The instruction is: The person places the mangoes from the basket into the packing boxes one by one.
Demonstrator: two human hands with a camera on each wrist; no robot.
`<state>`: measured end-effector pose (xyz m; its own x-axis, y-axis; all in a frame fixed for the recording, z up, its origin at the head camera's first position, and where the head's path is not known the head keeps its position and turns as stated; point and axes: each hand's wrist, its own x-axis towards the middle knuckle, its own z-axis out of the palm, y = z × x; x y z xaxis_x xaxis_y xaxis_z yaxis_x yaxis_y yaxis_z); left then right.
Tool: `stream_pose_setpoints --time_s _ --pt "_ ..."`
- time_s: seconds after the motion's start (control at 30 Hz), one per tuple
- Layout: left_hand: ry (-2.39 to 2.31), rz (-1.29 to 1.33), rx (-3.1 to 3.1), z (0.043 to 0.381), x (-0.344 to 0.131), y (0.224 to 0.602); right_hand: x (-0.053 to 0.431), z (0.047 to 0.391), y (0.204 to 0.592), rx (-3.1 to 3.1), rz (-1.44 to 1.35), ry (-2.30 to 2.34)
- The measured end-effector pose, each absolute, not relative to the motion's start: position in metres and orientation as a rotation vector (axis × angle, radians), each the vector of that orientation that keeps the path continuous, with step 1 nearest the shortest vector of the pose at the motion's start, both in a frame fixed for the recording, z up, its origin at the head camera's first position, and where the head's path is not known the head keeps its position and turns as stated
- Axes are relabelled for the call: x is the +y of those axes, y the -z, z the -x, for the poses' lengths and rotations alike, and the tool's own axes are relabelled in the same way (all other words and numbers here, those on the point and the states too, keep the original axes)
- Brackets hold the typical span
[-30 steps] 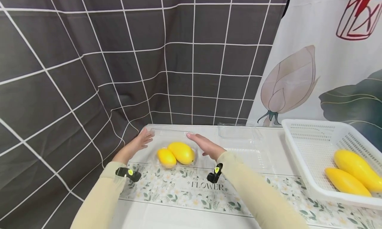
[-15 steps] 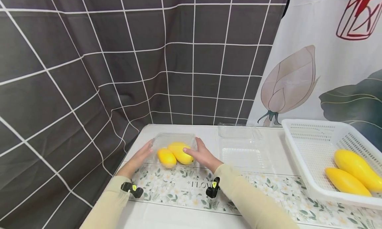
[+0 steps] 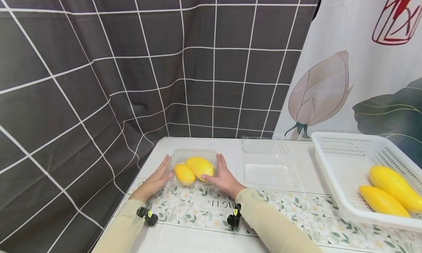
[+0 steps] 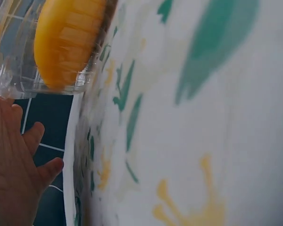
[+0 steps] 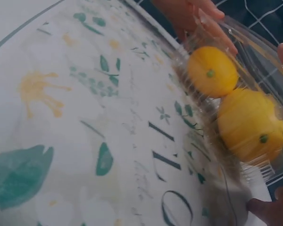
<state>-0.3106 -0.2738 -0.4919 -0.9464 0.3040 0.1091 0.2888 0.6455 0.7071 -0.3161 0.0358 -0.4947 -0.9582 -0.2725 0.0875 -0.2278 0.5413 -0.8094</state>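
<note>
A clear plastic clamshell box (image 3: pixel 194 153) stands on the left part of the table, its lid lying over two yellow mangoes. The smaller mango (image 3: pixel 184 174) is on the left, the larger mango (image 3: pixel 200 167) against it on the right; their stem ends show in the right wrist view. My left hand (image 3: pixel 157 179) lies along the box's left side, fingers straight and spread, as the left wrist view shows. On the right side, my right hand (image 3: pixel 224 178) has its fingers extended along the wall and its thumb toward the near corner.
To the right lies another clear clamshell box (image 3: pixel 268 174), its lid raised at the back. A white perforated basket (image 3: pixel 333 187) at far right holds two more mangoes (image 3: pixel 393 185). A dark gridded curtain (image 3: pixel 197 69) hangs behind and left of the table.
The lid has come down over the mangoes. Both hands have moved from the raised lid down and nearer, to the box's two sides.
</note>
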Motion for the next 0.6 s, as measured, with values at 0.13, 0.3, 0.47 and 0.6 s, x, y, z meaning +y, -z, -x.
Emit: stream_pose_setpoints --time_s 0.13,0.3,0.47,0.6 --pt "-1.179 -0.510 2.859 0.310 -0.276 0.496 0.035 0.315 0.503 2.736 0.464 1.385" --pt "-1.193 -0.463 2.841 0.309 -0.277 0.498 0.037 0.310 0.512 2.748 0.507 1.395" --pt "-1.255 -0.302 2.766 0.308 -0.274 0.499 0.040 0.304 0.522 2.783 0.574 1.460" --pt "-1.200 -0.188 2.811 0.311 -0.267 0.500 0.039 0.303 0.527 2.900 0.487 1.420"
